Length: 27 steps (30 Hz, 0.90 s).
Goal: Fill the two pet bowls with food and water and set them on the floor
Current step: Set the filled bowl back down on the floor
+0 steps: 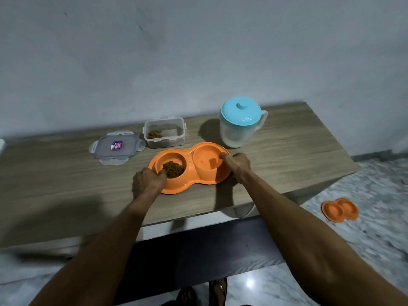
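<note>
On the table (66, 173), near the front edge, sits the orange double dish (176, 191), and both hands are on it; the left hand (148, 181) grips the left end, fingers curled round the rim with the thumb hooked over into the bowl; the right hand (237, 165) does the same at the right end, thumb tip over the rim and the rest of the fingers wrapped under the edge; so neither hand is loose, both are clamped on the dish

The left bowl has a heap of brown kibble (174, 168) in it, right by the left thumb; the right bowl shows a dark patch like a reflection, but honestly I can't tell if that's water; also can't tell whether the dish rests flat on the wood or is lifted a hair

Behind the dish, a clear box (164, 133) stands open with a little kibble left in one corner; its lid (117, 149) lies flat just to the left of it; the teal-topped jug (240, 124) stands behind the right bowl, close to the wall (176, 51), handle pointing right

Off to the right, a second dish (340, 209), same orange shape, lies on the marble floor (375, 184), well apart from the table; sandals (217, 288) peek in at the bottom edge
</note>
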Motion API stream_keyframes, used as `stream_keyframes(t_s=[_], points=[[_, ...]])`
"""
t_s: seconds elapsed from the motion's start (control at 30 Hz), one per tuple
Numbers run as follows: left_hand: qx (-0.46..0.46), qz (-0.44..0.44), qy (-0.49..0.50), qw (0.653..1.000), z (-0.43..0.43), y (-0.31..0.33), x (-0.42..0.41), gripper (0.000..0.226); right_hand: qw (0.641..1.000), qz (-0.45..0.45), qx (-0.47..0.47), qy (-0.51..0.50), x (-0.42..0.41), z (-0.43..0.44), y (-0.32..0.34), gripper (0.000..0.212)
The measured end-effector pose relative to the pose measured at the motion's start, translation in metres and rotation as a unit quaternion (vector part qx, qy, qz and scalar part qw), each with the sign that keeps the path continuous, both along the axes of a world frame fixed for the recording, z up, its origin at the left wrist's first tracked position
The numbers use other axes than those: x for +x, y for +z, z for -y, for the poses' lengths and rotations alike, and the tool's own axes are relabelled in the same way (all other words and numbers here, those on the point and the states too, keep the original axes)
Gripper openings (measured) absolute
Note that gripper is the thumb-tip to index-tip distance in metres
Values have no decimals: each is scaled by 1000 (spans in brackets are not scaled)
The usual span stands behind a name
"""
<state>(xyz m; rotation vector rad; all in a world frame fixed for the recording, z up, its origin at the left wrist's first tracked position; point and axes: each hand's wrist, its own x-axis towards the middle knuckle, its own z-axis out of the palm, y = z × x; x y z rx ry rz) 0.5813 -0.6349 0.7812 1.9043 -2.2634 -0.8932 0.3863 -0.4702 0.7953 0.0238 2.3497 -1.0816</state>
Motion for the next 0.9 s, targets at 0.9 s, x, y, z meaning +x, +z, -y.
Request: stream_keyframes(t_s=[0.9], points=[[86, -143, -142, 976, -173, 63, -75, 49, 971, -39, -38, -234, 12, -234, 56, 52]])
